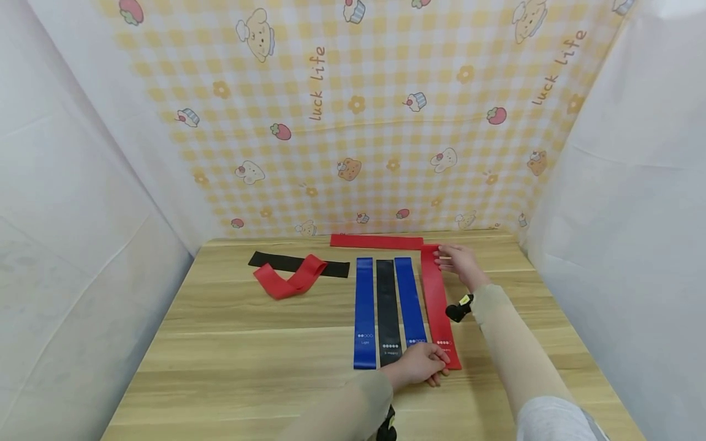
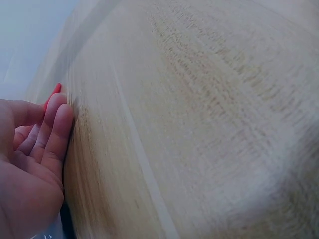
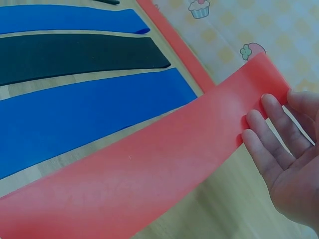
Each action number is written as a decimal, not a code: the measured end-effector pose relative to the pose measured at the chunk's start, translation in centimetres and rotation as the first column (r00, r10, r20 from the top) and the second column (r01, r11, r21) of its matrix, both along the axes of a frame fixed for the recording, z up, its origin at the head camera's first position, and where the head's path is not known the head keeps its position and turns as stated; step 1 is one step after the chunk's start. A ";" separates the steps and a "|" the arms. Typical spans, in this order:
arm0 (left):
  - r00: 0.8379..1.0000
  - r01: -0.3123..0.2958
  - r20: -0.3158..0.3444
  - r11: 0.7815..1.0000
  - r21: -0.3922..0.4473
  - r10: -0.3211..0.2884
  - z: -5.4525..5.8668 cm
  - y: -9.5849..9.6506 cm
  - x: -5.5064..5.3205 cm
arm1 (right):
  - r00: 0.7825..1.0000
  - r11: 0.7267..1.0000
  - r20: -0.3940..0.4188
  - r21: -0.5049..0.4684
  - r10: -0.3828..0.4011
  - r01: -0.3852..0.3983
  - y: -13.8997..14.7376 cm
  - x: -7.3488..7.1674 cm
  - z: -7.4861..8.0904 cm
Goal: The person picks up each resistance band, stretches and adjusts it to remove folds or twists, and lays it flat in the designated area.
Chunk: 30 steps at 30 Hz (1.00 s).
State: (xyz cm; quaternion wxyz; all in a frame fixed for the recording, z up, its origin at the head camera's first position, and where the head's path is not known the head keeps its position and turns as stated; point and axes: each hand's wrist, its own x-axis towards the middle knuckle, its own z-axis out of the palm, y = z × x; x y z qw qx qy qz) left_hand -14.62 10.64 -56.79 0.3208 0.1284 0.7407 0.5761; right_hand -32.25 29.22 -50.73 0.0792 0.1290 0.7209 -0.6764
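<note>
A red resistance band (image 1: 434,288) lies lengthwise at the right of a row of flat bands. Its near end, printed with dots and lettering, is pinched by my left hand (image 1: 420,364); the left wrist view shows only a sliver of red beyond the thumb. At the far end my right hand (image 3: 294,154) holds the band's corner between thumb and fingers, and that end is lifted a little in the right wrist view. Beside it lie a blue band (image 1: 409,288), a black band (image 1: 388,294) and another blue band (image 1: 364,300). My left wrist overlaps the black band's near end.
Along the table's back edge stretches another red band (image 1: 375,241). To the left, a curled red band (image 1: 284,286) lies partly over a black band (image 1: 276,261). A patterned cloth (image 1: 353,141) hangs behind the wooden table (image 1: 248,367), with white sheets at both sides.
</note>
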 end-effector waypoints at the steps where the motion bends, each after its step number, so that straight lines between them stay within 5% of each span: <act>1: 1.000 -0.001 -0.002 1.000 -0.002 0.001 0.0 0.0 0.0 | 1.000 1.000 0.003 -0.004 -0.003 0.003 0.0 0.0 0.0; 30: 1.000 0.001 0.008 1.000 -0.015 -0.001 -0.2 0.2 -0.2 | 1.000 1.000 -0.011 -0.012 0.009 -0.009 -0.2 0.0 -1.8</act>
